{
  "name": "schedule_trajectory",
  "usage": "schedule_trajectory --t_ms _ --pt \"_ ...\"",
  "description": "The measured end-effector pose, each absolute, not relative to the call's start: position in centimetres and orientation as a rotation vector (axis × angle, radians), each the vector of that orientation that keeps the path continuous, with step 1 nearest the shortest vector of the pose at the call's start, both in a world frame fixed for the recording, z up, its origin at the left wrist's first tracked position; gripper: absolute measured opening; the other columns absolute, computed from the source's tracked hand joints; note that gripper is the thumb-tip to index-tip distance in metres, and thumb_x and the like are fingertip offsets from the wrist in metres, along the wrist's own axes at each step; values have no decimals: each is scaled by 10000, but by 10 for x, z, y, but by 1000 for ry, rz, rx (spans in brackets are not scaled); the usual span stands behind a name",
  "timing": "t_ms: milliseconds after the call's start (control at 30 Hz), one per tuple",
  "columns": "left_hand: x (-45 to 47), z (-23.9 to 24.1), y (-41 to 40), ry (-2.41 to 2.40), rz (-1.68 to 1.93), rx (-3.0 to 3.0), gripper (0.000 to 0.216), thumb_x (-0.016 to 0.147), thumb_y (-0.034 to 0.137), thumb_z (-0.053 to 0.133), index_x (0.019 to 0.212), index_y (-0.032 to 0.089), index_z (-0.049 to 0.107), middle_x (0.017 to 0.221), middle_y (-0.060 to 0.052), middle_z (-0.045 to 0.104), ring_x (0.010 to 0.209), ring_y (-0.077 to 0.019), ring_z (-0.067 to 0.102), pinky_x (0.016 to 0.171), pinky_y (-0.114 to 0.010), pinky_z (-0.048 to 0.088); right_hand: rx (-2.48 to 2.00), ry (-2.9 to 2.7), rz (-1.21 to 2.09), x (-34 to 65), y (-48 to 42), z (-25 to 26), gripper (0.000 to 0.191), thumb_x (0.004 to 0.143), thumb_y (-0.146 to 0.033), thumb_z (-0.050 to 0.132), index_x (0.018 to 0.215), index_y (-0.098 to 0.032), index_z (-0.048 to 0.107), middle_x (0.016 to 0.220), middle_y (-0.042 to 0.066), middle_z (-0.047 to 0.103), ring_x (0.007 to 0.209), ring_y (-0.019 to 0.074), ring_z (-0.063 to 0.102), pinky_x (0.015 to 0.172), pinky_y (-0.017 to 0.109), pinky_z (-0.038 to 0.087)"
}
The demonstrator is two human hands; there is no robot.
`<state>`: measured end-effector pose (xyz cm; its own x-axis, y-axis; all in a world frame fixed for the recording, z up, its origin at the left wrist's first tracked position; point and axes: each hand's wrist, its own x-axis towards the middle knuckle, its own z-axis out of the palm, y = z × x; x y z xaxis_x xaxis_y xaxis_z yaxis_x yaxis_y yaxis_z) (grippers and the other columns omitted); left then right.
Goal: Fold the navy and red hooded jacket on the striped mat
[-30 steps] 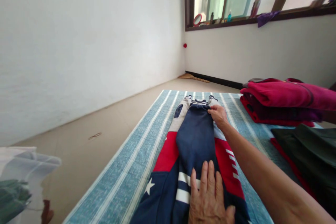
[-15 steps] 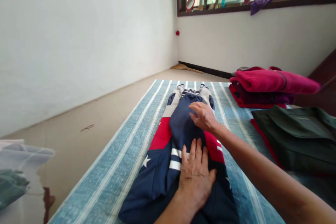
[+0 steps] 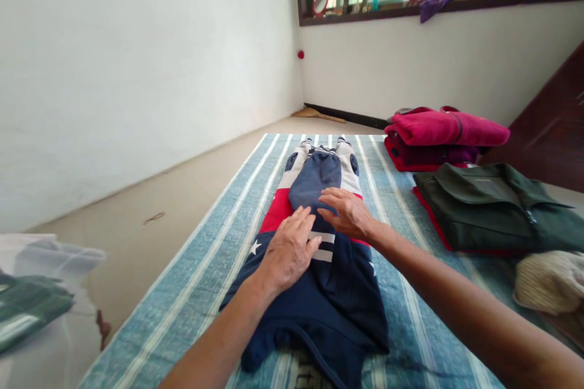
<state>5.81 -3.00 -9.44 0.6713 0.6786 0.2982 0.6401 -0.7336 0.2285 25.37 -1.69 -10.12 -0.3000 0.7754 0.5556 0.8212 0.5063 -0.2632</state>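
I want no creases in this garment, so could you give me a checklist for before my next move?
1. Left hand flat on the garment: ok.
2. Right hand flat on it, beside the left: ok.
3. Garment wholly on the striped mat: ok.
4. Near edge smooth: not ok, it is bunched.
5. Dark green jacket apart from the garment: ok.
6. Layers underneath flat: cannot tell.

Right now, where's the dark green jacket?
Head view, right side: the dark green jacket lies at the right edge of the striped mat, right of the right hand, between the pink stack behind and the cream knit item nearer the camera.
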Motion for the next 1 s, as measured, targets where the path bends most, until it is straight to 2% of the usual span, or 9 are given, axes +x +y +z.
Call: schedule_trajectory --t_ms 133,267,400,500,567,700,867,933,1000 --pt "39 -105 -33 1145 444 2823 408 876 276 555 1245 101 550 1386 -189 507 1323 -307 425 1063 -508 392 -1288 -2069 -85 247 -62 -106 218 877 -286 588 1041 -157 649 1154 149 654 1100 283 598 930 436 489" --pt "20 -108 -53 1067 563 2819 390 897 282 522 1258 137 534 1351 -166 548 1293 -282 468 1042 -486 429 -1167 -2075 37 231 -128 -103 223 902 -290 543 1062 -157 622 1155 149 654 1091 262 603 919 438 500" --pt "-6 -97 -91 969 700 2823 306 914 223 476 1190 127 567 1296 -158 588 1275 -258 491 1028 -434 463 -1196 -2162 157 216 -201 -112 312 849 -348 605 1105 -171 596 1217 151 631 1180 286 555 984 485 460" --pt "-22 -92 -121 857 666 2845 242 889 171 497 1107 127 591 1281 -156 595 1274 -255 489 1015 -403 481 -1270 -2168 161 207 -234 -132 331 770 -396 662 1009 -170 622 1279 188 588 1259 344 481 984 522 455" --pt "-27 -94 -137 793 651 2848 227 871 133 499 1078 130 592 1278 -156 595 1277 -260 483 1008 -407 487 -1350 -2127 148 201 -243 -144 302 745 -351 669 984 -173 625 1324 194 550 1298 356 433 1004 538 430" --pt "-19 -100 -151 703 683 2842 262 857 65 476 1091 123 581 1224 -152 620 1236 -253 513 994 -413 494 -1425 -2073 133 193 -246 -149 244 751 -231 622 990 -184 607 1377 165 505 1348 322 367 1056 539 372" --pt "5 -96 -154 604 656 2770 217 866 57 465 1017 135 600 1006 -102 677 1008 -215 610 897 -374 522 -1495 -2022 10 191 -252 -140 138 768 -203 582 906 -192 583 1348 166 519 1317 325 396 1035 530 381" --pt "13 -93 -154 546 583 2739 191 869 57 456 930 157 607 880 -67 666 878 -186 612 814 -334 525 -1506 -1988 -63 189 -257 -140 134 787 -197 558 919 -194 584 1288 164 561 1252 333 459 965 507 433" --pt "17 -92 -151 501 516 2725 185 871 60 453 861 169 602 794 -45 635 797 -173 584 743 -308 507 -1492 -1942 -94 187 -263 -142 139 817 -170 523 938 -196 587 1121 150 641 1081 309 571 838 452 486"
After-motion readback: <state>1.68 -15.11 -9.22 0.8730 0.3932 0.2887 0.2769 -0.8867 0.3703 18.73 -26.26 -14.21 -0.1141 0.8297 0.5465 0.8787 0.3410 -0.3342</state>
